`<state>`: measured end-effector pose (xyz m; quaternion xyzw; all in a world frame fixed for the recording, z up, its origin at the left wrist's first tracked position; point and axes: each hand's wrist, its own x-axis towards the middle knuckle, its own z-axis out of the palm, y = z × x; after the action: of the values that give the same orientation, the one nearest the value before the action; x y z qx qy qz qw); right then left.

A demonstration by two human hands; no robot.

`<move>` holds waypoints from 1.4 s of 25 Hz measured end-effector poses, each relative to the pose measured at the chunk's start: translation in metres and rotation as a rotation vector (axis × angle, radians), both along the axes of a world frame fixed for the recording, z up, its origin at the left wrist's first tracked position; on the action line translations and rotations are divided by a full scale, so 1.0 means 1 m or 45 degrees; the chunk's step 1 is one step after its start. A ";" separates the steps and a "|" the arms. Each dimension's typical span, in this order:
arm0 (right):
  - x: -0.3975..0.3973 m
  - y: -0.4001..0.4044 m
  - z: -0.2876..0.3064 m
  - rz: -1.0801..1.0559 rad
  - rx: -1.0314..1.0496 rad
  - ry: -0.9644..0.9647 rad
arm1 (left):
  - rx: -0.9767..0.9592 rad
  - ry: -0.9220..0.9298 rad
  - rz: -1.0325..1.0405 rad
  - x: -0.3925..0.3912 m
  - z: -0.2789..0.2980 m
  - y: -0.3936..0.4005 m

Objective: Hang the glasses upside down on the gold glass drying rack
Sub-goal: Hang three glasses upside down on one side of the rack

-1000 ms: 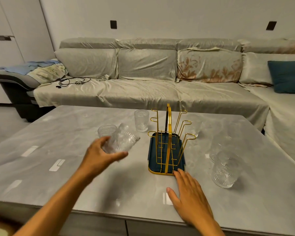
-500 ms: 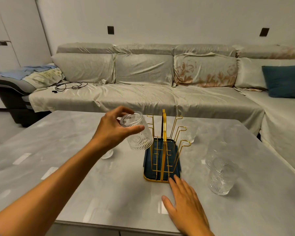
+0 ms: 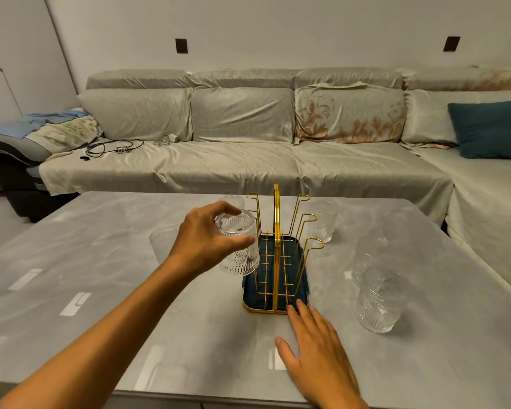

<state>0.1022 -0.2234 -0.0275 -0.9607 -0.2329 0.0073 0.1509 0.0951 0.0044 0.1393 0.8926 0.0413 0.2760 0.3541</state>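
Head view: the left hand [image 3: 202, 246] grasps an inverted glass [image 3: 239, 246] by its base, thumb and fingers wrapped round the upturned bottom, mouth facing down. It sits right against the left side of the gold glass drying rack [image 3: 278, 255], which stands near the middle of the worktop [image 3: 101, 261]. The right hand [image 3: 316, 346] lies flat and unclenched on the worktop, its fingertips touching the rack's near edge, apparently to steady it.

The step in hand looks like hanging this glass on a left-side prong. I would judge the next move calls for settling the mouth fully over the prong, then letting go gently.

The prong itself is hidden behind the glass and hand, so I cannot tell whether it is already inside. Several other clear glasses stand around the rack toward the far and right edges; their outlines blur into the grey worktop and are hard to count.
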 end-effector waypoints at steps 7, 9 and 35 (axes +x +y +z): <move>0.000 0.001 0.005 0.008 -0.031 0.038 | -0.022 0.023 0.020 0.001 -0.021 -0.003; -0.001 0.000 0.006 0.008 -0.021 0.028 | -0.021 0.027 0.022 0.002 -0.023 -0.004; 0.001 0.004 0.003 -0.006 -0.041 0.020 | -0.777 0.138 0.682 -0.020 -0.128 0.100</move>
<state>0.1033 -0.2198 -0.0248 -0.9635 -0.2292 0.0182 0.1374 0.0747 0.1041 0.0117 0.7175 0.3707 0.2861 0.5157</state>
